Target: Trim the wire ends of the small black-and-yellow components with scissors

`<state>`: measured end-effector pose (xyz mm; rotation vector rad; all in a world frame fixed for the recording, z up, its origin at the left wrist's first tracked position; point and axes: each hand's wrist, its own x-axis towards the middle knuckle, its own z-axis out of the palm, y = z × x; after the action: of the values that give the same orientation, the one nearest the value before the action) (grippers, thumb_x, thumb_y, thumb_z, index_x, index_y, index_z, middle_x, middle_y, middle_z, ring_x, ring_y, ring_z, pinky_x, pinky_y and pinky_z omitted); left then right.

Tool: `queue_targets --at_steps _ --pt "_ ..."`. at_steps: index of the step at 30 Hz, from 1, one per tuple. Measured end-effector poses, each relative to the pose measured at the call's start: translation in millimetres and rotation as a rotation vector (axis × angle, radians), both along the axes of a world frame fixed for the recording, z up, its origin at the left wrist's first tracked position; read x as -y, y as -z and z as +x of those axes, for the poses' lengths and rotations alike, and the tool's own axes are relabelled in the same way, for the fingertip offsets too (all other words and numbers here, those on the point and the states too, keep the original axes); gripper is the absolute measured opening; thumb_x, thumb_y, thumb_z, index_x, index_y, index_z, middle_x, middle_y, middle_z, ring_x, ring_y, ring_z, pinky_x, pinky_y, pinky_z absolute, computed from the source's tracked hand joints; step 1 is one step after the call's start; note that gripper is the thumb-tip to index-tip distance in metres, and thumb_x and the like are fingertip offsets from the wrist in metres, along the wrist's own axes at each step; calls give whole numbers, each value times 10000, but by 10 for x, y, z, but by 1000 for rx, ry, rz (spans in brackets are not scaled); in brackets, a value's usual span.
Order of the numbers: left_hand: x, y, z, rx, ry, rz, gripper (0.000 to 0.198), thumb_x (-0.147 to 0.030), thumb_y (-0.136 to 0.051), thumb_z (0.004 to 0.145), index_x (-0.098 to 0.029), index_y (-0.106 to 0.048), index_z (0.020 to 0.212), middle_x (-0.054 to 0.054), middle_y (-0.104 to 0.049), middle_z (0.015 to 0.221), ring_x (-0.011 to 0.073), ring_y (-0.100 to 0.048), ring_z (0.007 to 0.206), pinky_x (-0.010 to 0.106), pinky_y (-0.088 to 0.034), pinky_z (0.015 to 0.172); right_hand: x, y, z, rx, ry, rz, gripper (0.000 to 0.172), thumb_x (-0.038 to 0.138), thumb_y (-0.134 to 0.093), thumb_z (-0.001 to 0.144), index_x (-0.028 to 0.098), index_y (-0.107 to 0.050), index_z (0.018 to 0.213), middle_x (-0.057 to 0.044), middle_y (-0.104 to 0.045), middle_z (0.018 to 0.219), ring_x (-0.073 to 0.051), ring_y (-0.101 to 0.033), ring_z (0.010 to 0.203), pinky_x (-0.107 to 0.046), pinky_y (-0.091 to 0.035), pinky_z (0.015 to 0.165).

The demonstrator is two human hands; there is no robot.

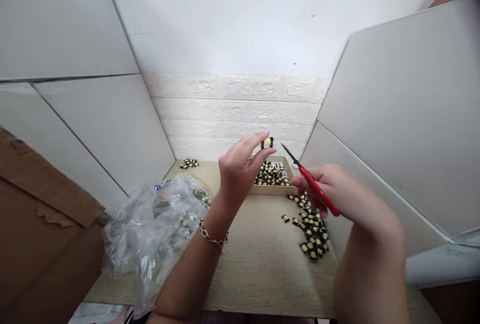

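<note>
left hand (240,166): thumb and fingers pinching yellow-black component (267,142); right hand (333,179): fingers wrapped around red-handled tool (314,185), near component but apart.

A silver-coloured chain bracelet (213,238) circles the wrist below the left hand (237,166), its open, rounded links strung in a single row, a short end dangling at one side. The right hand (332,176) and right forearm (369,274) are bare.

Table (262,274) under 1 tray (275,190), 1 bag (142,234), loose components (315,236)
</note>
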<state>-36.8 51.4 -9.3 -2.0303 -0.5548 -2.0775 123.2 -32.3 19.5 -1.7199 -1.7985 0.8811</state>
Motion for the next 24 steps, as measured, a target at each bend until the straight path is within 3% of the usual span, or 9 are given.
queue_targets --at_steps 6,17,24 --pt "31 -32 -23 -41 52 5 233 -206 -677 670 -182 -632 897 12 -696 848 95 -630 744 220 -533 693 52 -17 12 -72 -36 6 440 586 -447 753 173 -498 609 18 -487 502 -94 -462 427 -210 -370 408" --pt "49 -20 -4 3 121 -51 239 -189 -692 653 -166 -618 879 12 -684 821 82 -614 732 206 -515 676 67 57 56 -21 -80 27 396 521 -487 760 180 -408 574 39 -404 505 -82 -377 455 -211 -278 410" --pt "14 28 18 86 223 -184 349 -193 -670 677 -186 -576 1014 24 -664 891 110 -617 798 245 -522 695 127 35 16 -21 -126 94 415 532 -492 751 176 -391 563 46 -373 505 -70 -326 454 -205 -238 405"
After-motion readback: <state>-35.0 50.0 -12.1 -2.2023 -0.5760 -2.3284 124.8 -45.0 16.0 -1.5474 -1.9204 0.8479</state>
